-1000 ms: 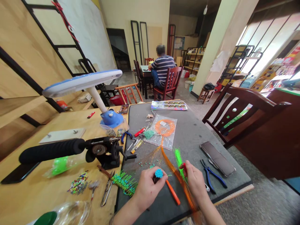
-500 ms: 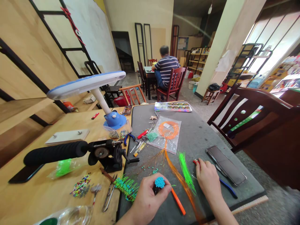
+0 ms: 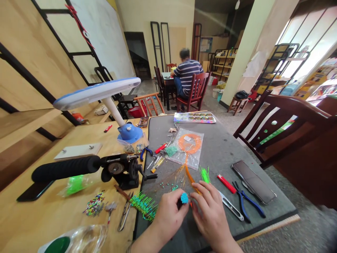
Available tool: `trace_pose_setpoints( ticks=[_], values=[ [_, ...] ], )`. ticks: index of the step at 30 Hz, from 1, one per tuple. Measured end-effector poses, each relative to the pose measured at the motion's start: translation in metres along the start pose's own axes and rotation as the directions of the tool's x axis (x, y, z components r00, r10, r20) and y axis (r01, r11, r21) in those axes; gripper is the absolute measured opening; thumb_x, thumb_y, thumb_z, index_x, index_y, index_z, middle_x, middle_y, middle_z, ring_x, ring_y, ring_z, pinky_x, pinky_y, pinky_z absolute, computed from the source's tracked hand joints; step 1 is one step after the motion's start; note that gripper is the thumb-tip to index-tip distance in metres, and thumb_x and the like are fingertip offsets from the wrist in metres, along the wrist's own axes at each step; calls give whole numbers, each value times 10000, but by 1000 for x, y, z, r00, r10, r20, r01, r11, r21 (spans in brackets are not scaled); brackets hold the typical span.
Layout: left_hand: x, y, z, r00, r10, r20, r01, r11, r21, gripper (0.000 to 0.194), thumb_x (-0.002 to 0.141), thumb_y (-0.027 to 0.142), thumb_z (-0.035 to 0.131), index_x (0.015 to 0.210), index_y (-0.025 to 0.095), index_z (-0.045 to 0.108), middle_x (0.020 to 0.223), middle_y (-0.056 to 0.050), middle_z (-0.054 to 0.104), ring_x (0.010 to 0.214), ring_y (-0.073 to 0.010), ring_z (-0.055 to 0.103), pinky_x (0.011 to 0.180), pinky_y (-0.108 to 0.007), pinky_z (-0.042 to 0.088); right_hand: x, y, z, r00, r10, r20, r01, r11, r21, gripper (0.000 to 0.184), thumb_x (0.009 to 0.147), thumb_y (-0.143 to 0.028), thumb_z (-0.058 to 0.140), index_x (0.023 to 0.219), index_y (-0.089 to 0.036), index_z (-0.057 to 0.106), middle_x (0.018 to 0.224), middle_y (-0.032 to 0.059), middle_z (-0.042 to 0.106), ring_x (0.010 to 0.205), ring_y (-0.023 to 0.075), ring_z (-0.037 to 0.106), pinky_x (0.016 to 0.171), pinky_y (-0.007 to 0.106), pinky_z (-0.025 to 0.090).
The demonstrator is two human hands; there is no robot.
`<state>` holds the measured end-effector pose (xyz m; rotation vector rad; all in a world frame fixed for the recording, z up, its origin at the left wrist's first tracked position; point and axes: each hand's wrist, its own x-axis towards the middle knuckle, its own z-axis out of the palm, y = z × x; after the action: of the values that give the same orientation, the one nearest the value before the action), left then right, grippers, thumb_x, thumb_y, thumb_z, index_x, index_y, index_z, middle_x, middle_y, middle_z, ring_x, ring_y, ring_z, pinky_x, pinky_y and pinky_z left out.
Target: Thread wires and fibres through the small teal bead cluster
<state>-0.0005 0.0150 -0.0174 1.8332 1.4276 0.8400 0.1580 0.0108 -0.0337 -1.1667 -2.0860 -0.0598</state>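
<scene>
Left of the left hand [image 3: 170, 215], green beaded wires [image 3: 143, 206] lie on the grey mat [image 3: 223, 147]. The hands are close together: the left pinches a teal beaded ball [image 3: 184, 198], with the right hand [image 3: 210, 218] just beside it. Further right lie thread snips [image 3: 231, 206] and a red lighter [image 3: 226, 183].

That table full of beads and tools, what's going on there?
A person is working with bare hands. Their left hand pinches a small turquoise beaded ball, and their right hand is right beside it, near orange strands. Thread snips, blue-handled pliers and a red lighter lie to the right on the grey table mat. A co-worker in a striped shirt sits at a far table.
</scene>
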Motion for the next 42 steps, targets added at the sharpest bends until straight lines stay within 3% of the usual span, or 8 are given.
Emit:
trace_pose_setpoints(
  ticks=[4,8,11,18,22,28,36,42],
  values=[
    [0,-1,0,1000,-3,22,3,1000,6,181,820,213,537,646,170,558,599,10,563,578,-128,480,545,-223,300,3,-1,5,999,-7,-51,8,1000,3,197,847,-127,474,910,-251,613,1069,8,679,1137,228,516,1032,469,310],
    [0,-2,-2,998,-19,55,23,997,-68,147,811,263,578,705,165,606,626,6,592,592,-131,501,562,-218,334,2,1,3,1000,15,-27,-14,1000,10,163,850,-153,489,866,-259,611,1025,-5,692,1135,226,521,1063,473,253],
    [0,-3,-4,998,-23,67,33,987,-156,119,780,275,629,831,169,647,688,-1,633,626,-137,536,588,-211,372,-2,6,1,998,46,42,-46,999,-6,131,828,-156,516,860,-251,600,1053,12,678,1131,246,520,1042,501,270],
    [0,-8,-2,996,-62,56,74,967,-244,105,796,248,606,765,162,657,633,-4,632,593,-133,537,564,-208,384,-7,11,-3,983,82,163,-87,996,23,190,808,-176,537,970,-265,581,1134,25,645,1164,274,490,1004,545,312],
    [2,-8,-2,998,-67,17,69,951,-301,89,768,240,643,759,155,669,690,-23,653,639,-141,550,596,-213,405,-5,7,-5,983,73,167,-83,995,53,253,808,-188,544,1044,-277,572,1187,27,622,1194,276,468,1012,548,310],
    [1,-10,-1,985,-140,102,170,893,-416,159,765,300,651,781,142,661,567,18,559,470,-95,460,470,-200,364,-5,9,1,984,71,163,-87,992,91,145,825,-187,534,918,-275,602,1119,21,653,1165,276,494,987,553,341],
    [-1,-10,0,985,-143,93,169,883,-438,151,738,286,676,770,139,673,588,12,573,479,-93,472,476,-200,378,-7,7,0,980,91,177,-111,988,109,163,828,-219,541,957,-288,614,1068,20,673,1129,271,525,987,550,344],
    [-2,-7,-1,986,-140,93,167,882,-441,149,726,274,678,783,137,681,604,4,594,492,-100,483,488,-207,388,-7,6,2,985,96,144,-115,984,133,124,823,-195,529,860,-276,614,1009,14,689,1086,262,550,960,522,375]
  ],
)
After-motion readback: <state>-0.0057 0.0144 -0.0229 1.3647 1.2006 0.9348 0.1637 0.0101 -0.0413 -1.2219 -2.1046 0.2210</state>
